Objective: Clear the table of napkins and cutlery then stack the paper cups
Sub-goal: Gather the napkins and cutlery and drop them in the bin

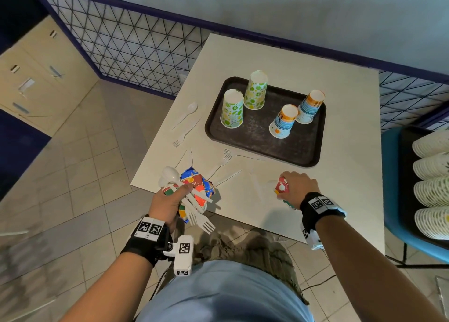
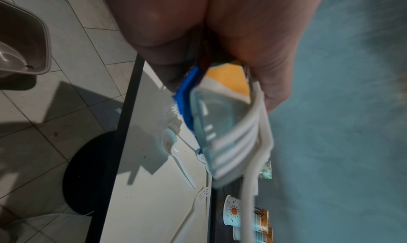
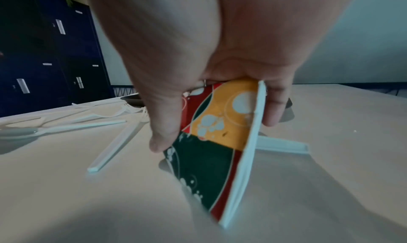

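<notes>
From the head view, my left hand (image 1: 170, 200) grips crumpled napkins (image 1: 198, 183) and white cutlery (image 1: 196, 212) at the counter (image 1: 340, 176) edge; four cups (image 1: 232, 109) stand inverted on the tray (image 1: 255, 137). Left wrist: forks (image 2: 237, 142) clamped under my thumb. Right wrist: my right hand (image 3: 209, 55) pinches a patterned napkin (image 3: 215, 133).

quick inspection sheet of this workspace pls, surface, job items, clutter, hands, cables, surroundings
surface: white table, dark tray on it
job's things: four cups upside down on the tray; loose cutlery left of and before the tray
clutter: nothing seen
hands: left hand grips napkins and cutlery; right hand pinches a folded napkin
cables: one on the floor
surroundings: mesh fence, drawers, stacked plates at right
</notes>
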